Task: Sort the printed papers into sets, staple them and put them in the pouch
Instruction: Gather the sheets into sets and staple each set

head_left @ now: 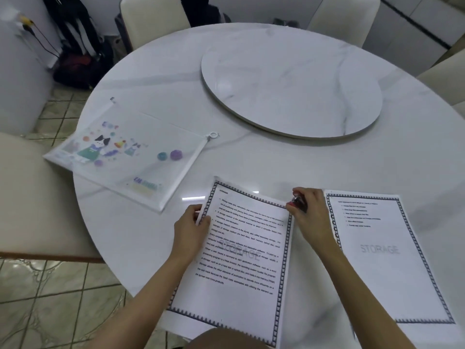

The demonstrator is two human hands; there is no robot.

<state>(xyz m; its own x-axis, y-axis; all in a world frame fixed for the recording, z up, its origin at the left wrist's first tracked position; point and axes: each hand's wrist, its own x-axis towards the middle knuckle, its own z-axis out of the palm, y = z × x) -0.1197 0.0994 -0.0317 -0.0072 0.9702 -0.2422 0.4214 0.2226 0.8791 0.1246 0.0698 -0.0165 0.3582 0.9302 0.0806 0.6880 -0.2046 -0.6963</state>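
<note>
Pinching the left edge of the printed set [241, 248] with the left hand [191, 225]. Curling the right hand [310, 215] round a red stapler [298, 201] at the set's 1 o'clock corner. Second printed sheet [385, 255] flat on the bench [251, 159] at 3 o'clock; cartoon zip pouch [130, 152] at 10 o'clock, well apart.

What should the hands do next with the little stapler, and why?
Probably squeeze the stapler shut. The right hand grips it right at the top right corner of the text-filled paper set, and the left hand pinches the set's left edge to steady it. The cat-print pouch lies apart on the left, so filing likely comes later.
</note>
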